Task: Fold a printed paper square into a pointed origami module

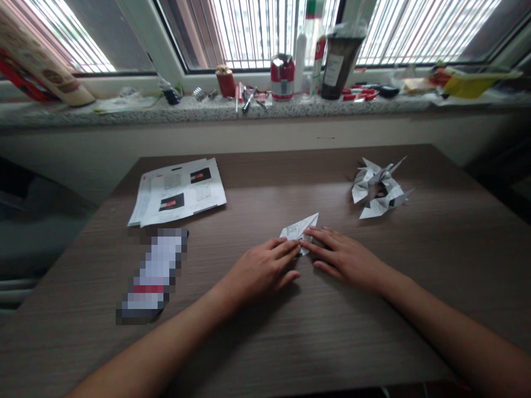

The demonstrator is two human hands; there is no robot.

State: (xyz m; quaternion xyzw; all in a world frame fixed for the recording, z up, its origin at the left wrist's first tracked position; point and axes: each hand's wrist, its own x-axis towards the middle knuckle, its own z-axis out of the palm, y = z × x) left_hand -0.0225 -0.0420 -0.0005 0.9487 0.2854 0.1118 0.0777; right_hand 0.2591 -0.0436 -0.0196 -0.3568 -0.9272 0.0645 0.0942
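A small piece of white printed paper (pixel 293 229), folded to a pointed shape, lies on the table in front of me. My left hand (pixel 265 267) rests its stretched fingertips on the near left part of the paper, thumb held apart. From the other side, my right hand (pixel 341 255) reaches in with its fingers spread, the foremost touching the paper's right part. The two hands' fingertips nearly meet and cover the paper's near edge. Neither hand is closed round it.
Folded paper shapes (pixel 379 188) stand in a cluster at the back right of the table (pixel 257 182). Printed sheets (pixel 178 190) lie at the back left, a pixelated phone-like object (pixel 153 276) nearer. Along the windowsill (pixel 136 115) stand a can (pixel 282 77), a cup (pixel 340 66) and clutter.
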